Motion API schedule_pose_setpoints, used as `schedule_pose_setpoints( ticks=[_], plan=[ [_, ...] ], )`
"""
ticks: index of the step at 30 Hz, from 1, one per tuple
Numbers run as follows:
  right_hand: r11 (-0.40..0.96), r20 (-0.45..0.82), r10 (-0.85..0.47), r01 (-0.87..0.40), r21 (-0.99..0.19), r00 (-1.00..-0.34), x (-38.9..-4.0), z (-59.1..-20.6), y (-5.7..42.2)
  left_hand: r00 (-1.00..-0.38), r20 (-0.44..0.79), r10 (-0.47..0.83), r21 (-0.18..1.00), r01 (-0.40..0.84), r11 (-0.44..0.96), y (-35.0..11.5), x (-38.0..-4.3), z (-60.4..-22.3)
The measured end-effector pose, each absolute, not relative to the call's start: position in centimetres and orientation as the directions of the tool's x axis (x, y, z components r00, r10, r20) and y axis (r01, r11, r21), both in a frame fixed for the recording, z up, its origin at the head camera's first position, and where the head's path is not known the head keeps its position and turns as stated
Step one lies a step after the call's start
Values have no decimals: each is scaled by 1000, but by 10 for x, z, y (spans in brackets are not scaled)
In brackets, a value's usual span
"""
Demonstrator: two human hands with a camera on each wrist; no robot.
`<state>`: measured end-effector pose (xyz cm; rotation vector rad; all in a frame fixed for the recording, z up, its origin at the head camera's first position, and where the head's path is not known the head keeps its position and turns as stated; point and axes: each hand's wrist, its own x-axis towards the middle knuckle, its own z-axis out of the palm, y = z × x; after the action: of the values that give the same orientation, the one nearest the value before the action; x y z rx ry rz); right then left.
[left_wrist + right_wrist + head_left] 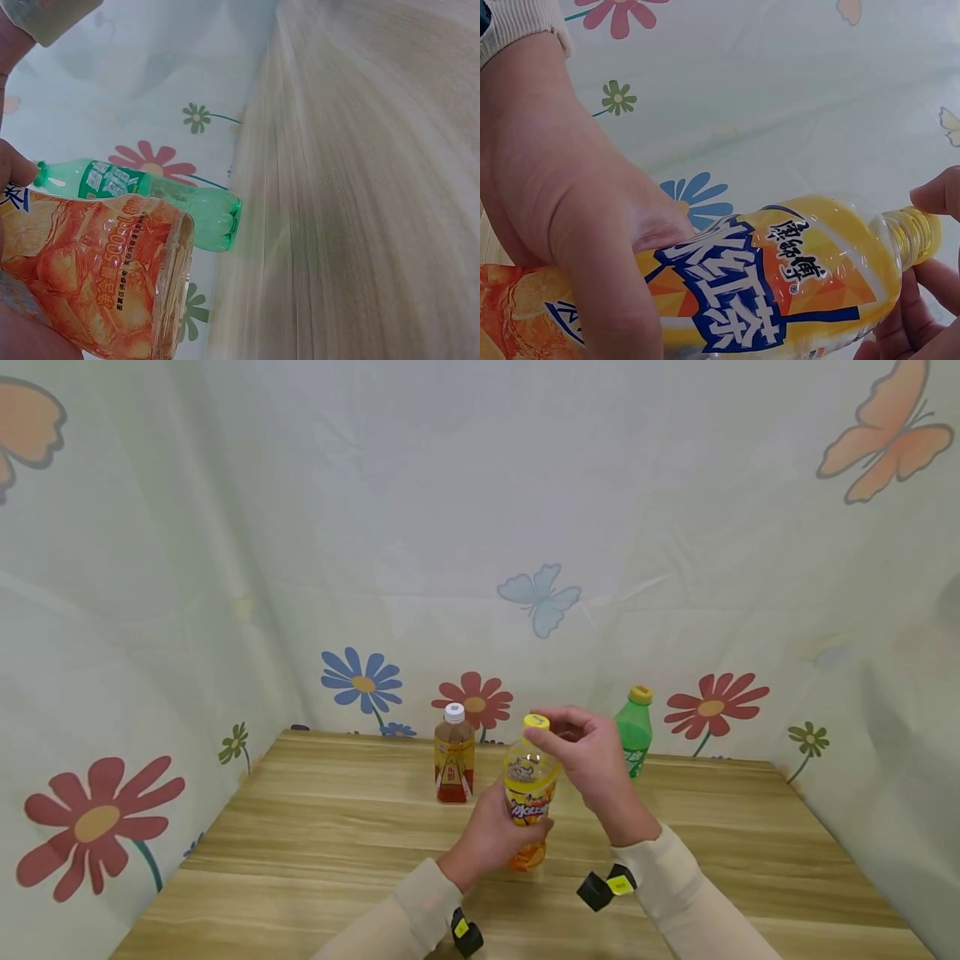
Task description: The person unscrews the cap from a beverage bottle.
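My left hand grips the body of a clear plastic drink bottle with a yellow and orange label. At the top of that bottle, my right hand pinches the yellow cap between thumb and fingers. The right wrist view shows the cap at the bottle's neck, the right fingers around it. The bottle stands nearly upright in the head view. In the left wrist view, a gap shows between the orange bottle's base and the tabletop.
Behind the hands on the wooden table stand two more bottles. One, with brown-red drink and a white cap, is left of centre. The green bottle with a yellow cap is partly behind my right hand. A flowered cloth encloses the table.
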<state>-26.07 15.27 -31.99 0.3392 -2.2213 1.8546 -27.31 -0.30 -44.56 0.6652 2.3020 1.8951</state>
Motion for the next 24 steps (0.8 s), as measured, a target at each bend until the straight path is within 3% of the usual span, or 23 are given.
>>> schedule_pose_setpoints(
  ticks=[24],
  plan=[
    [187,326,-31,-326,-927,-945,-261,-324,164,-898,208,388,951,279,136,-1,-274,-450]
  ],
)
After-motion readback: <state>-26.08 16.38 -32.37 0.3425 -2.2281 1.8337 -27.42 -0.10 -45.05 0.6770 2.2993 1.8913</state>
